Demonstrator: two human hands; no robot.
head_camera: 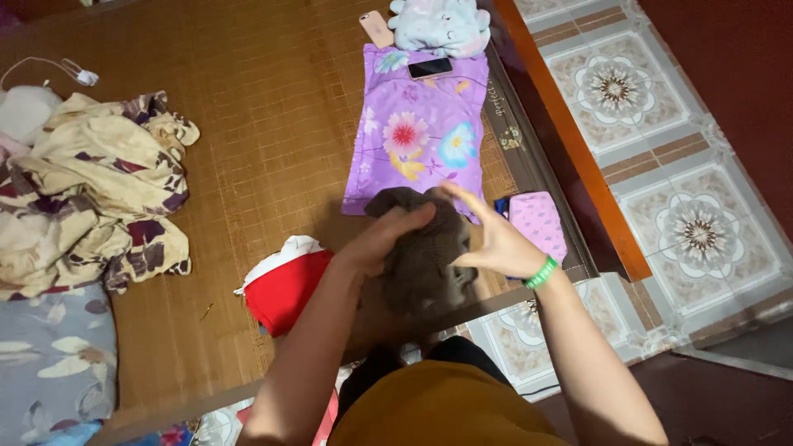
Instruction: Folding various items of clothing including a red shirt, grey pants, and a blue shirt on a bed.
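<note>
**Brown knit garment held between both hands above the mat's near edge**

While the brown knit garment (425, 252) is held up over the near edge of the woven bed mat (248, 124), it is gripped from two sides at once. The left hand (388, 235) is closed over the upper left part of the cloth, its fingers curled and pressed together into the bunched fabric. The right hand (496, 239) is set against the right edge of the garment: the thumb seems to be tucked against the cloth, while the other fingers are spread and stretched out flat, pointing up and to the left, over the lower border of the purple floral pillow (421, 124). A green wristband (541, 272) is worn on that wrist.

The garment's longer axis is seen running roughly up and down in the view, from the pillow's lower border toward the body. The cloth lies between the two hands, so neither hand is clearly nearer; the firmer hold is judged to be with the left.

Just left of the left forearm a red and white cloth (285, 285) is seen lying on the mat, apart from the garment. A small pink pouch (538, 221) lies just right of the right hand. A crumpled cream patterned sheet (95, 190) lies well apart, at the far left.
</note>
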